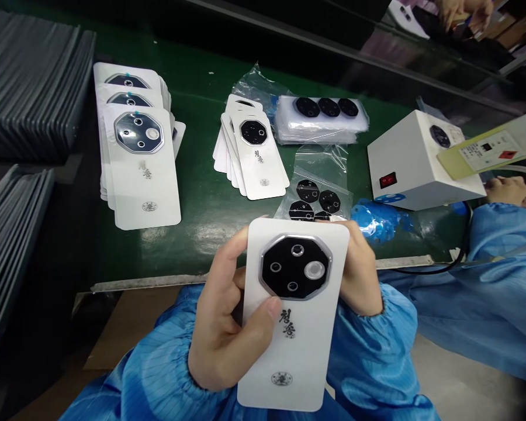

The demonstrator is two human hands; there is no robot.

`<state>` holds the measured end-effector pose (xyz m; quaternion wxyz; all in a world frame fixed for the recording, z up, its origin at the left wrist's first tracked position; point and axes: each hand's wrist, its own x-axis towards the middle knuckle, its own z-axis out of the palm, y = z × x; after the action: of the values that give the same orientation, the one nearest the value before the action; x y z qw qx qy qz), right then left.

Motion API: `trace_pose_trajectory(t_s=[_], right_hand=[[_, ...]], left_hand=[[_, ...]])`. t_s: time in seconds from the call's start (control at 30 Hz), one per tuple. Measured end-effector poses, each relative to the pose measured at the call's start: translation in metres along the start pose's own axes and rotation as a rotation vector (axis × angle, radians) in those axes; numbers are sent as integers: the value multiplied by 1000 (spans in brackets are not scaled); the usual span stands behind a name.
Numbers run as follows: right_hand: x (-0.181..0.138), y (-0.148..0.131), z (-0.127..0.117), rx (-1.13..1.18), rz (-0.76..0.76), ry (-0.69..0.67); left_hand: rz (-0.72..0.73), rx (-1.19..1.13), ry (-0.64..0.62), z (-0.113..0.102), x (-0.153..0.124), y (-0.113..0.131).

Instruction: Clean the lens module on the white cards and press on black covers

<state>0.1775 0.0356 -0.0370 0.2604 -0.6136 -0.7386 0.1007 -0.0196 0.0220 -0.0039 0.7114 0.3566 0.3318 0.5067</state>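
Observation:
My left hand point(234, 316) is closed on a white phone-back-shaped panel point(263, 356), its thumb on the front just below the octagonal black lens plate point(296, 266). Dark lettering and a small round emblem mark the panel's lower part. My right hand point(362, 269) is closed behind the panel's upper right edge; its fingertips are mostly hidden, so what they grip cannot be made out. Just beyond the panel's top lies a clear bag point(339, 158) with several black octagonal plates point(307, 191) on it or in it.
Similar panels lie in two fanned stacks, a left stack point(162, 187) and a middle stack point(263, 169). Behind are clear-wrapped packs point(319, 128). To the right stand a white switch box point(394, 158), a yellowish bottle point(499, 146), blue film scraps point(377, 219) and another person's hand point(511, 192). Grey racks point(30, 76) border the left.

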Motion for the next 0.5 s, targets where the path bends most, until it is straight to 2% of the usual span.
trace_pose_trajectory(t_s=[0.13, 0.3, 0.4, 0.5], right_hand=[[-2, 3, -16, 132, -2, 233], [-4, -4, -26, 285, -121, 455], [-3, -11, -28, 291, -213, 527], [-2, -14, -29, 248, -256, 543]], left_hand=[[-10, 26, -5, 0, 0, 0], [-20, 23, -40, -2, 0, -2], [21, 37, -62, -4, 2, -6], [37, 29, -63, -7, 3, -9]])
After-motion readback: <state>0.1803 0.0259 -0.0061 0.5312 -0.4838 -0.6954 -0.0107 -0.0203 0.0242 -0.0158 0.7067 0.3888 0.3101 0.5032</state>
